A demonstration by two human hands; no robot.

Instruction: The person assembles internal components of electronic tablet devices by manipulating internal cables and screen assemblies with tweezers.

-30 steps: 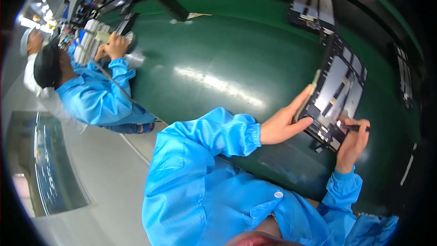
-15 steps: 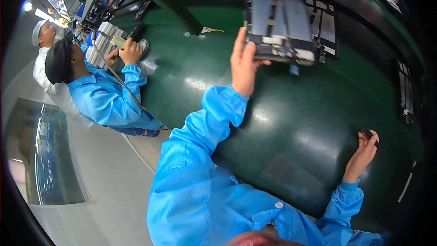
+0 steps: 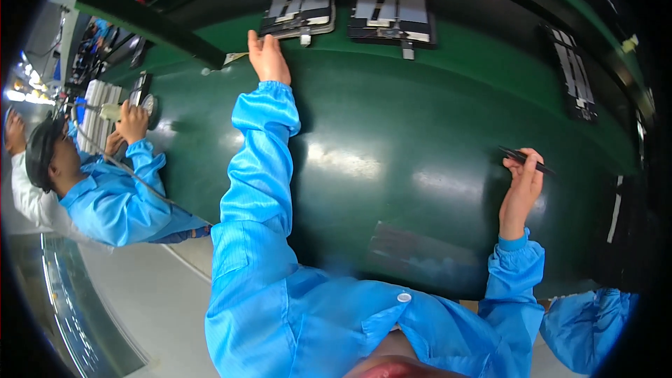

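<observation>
The flat dark panel assembly (image 3: 299,1), with pale strips on its face, lies on the green belt surface (image 3: 420,140) at about 11 o'clock in the head view, at the far edge. The left hand (image 3: 267,56) reaches out at full arm's length; its fingertips touch the near edge of that panel, fingers extended and not closed around it. A second panel (image 3: 392,3) of the same kind lies just beside it toward 12 o'clock, apart from either hand. A third panel (image 3: 570,70) lies at 2 o'clock. The right hand (image 3: 523,175), at 3 o'clock, is clamped on a thin dark stylus-like tool (image 3: 525,159), held above bare belt. Judged from this layout, the panel is set down on the belt and the hand's release is nearly complete. A co-worker in a blue smock (image 3: 115,199) works at 9 o'clock
</observation>
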